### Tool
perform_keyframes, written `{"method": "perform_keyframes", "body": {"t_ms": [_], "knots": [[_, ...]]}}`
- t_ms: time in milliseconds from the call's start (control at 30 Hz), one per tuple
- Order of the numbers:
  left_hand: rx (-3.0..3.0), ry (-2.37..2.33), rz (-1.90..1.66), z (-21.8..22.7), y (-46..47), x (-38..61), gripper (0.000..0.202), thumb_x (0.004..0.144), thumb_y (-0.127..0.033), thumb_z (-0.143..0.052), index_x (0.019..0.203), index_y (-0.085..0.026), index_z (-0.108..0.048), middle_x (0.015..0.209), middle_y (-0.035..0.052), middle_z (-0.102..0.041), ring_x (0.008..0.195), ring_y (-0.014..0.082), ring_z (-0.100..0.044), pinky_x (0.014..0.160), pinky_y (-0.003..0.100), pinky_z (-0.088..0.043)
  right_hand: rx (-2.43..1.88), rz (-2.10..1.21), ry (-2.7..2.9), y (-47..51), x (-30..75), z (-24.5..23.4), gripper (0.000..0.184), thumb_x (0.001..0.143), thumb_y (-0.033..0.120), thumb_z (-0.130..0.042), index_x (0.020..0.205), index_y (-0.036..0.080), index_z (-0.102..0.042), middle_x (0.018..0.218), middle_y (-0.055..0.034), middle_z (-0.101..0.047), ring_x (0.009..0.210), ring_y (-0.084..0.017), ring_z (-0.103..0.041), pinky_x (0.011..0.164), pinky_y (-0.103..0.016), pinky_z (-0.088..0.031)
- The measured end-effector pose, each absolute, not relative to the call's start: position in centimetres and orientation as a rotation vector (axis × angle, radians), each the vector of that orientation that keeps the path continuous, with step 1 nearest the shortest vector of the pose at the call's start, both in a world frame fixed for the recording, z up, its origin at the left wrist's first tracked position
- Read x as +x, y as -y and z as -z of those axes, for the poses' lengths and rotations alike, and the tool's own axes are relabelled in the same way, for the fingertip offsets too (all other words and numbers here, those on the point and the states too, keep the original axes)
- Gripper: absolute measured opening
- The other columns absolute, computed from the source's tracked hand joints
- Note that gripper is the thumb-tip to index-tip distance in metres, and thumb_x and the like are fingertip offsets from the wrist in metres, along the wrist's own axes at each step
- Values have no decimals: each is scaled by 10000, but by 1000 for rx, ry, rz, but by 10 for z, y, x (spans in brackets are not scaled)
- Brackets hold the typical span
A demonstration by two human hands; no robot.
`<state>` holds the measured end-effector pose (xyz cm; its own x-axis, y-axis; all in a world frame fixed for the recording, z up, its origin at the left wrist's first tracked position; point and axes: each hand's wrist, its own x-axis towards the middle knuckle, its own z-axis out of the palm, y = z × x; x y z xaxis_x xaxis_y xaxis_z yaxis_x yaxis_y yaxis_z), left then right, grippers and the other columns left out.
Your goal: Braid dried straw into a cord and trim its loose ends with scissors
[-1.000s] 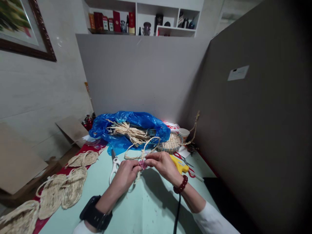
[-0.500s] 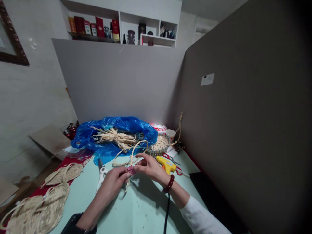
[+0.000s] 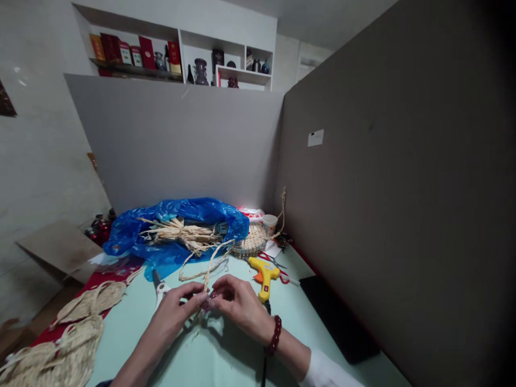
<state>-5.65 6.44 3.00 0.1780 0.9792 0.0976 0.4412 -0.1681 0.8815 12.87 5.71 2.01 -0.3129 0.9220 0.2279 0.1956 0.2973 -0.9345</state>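
Over the table, my left hand [image 3: 183,303] is closed in a pinch on a braided straw cord [image 3: 207,278], whose loop runs away from me. Fingertips close beside it, my right hand [image 3: 239,306] pinches a small pink piece [image 3: 205,305] against the cord. Fingers cover most of that piece, so its kind cannot be made out. Loose straw ends hang below both hands. White-handled scissors [image 3: 162,290] lie left of my left hand. A yellow glue gun [image 3: 264,275] lies beyond my right hand, its black cable passing under my wrist.
Dry husk strips [image 3: 183,235] lie bundled on a blue plastic bag [image 3: 129,228] at the back. Beside it are a woven basket [image 3: 252,241], a paper cup [image 3: 270,221] and red-handled scissors [image 3: 283,276]. Woven straw slippers [image 3: 66,344] sit at left. Grey panels [image 3: 181,140] wall the table.
My view has shifted to the right. My hands have drawn together round the pink piece, which is now more covered by fingers. My left hand has moved up along the cord.
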Motion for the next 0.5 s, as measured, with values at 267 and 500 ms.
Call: {"method": "perform_keyframes", "body": {"t_ms": [267, 500], "knots": [[1344, -1349, -1120, -20, -63, -47, 285, 594, -439, -773, 713, -199, -675, 590, -29, -661, 590, 168, -590, 584, 251, -472, -1017, -954, 1864, -31, 131, -20, 330, 817, 300, -669, 1124, 201, -600, 883, -21, -723, 819, -167, -683, 688, -213, -481], [1011, -1503, -1317, -33, -54, -40, 349, 490, -396, -784, 755, -190, -688, 707, 33, -748, 616, 213, -667, 501, 278, -538, -1638, -256, 1961, -61, 179, -41, 167, 940, 244, -484, 1007, 177, -623, 953, -68, -698, 910, -188, -641, 801, -281, -463]]}}
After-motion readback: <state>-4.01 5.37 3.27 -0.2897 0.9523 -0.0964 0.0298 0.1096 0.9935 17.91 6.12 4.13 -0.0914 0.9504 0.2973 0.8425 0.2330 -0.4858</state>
